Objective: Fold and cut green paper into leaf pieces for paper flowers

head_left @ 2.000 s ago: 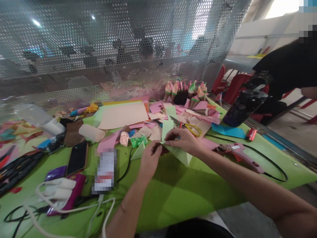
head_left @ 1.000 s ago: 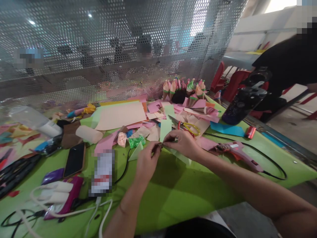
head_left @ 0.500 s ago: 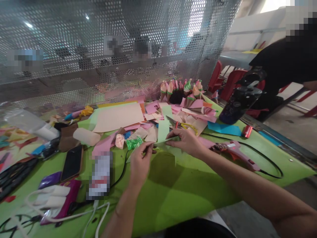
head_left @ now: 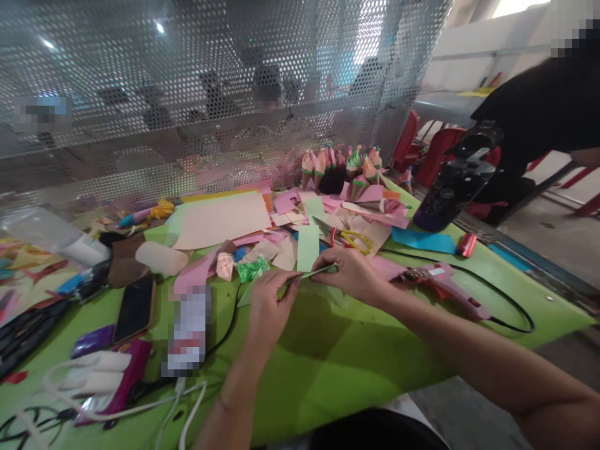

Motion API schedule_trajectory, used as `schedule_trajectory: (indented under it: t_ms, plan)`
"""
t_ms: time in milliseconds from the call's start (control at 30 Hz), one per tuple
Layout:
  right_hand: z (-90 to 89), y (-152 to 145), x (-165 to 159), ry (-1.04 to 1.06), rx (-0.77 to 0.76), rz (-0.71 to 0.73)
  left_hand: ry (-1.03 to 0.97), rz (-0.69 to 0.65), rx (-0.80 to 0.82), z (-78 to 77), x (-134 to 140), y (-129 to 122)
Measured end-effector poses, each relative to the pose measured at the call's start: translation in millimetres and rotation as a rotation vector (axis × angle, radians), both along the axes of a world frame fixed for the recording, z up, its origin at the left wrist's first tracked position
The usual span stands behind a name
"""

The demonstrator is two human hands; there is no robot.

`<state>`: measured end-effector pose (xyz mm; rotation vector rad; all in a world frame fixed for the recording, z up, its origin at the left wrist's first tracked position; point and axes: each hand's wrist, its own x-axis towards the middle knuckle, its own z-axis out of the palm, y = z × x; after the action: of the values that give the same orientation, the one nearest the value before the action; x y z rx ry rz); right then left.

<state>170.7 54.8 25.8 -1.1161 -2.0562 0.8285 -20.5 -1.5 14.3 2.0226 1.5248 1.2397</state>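
Note:
Between my hands is a thin strip of light green paper, seen nearly edge-on just above the table. My left hand pinches its left end, thumb and fingers pressed together. The right end is gripped by my right hand, fingers curled over it. Beyond my hands lies a flat light green paper piece among pink and peach scraps. Scissors with yellow handles rest just past my right hand. A crumpled green wrapper is near my left hand.
A pink glue gun with a black cord lies to the right, near a dark bottle. Paper ice-cream cones stand at the back. Phone, power strip and cables lie left. Someone in black is at right.
The paper strip now shows more edge-on between my hands. My left fingers have closed further over its left end, and my right hand has shifted slightly.

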Motion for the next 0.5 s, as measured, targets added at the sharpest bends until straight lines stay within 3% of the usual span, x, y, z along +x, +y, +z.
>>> schedule_trajectory:
  t_ms: [500]
  plan:
    - [1.3,-3.3,-4.9,0.049,-0.006,0.057,0.016,0.015,0.062,-1.2,2.1,-2.4]
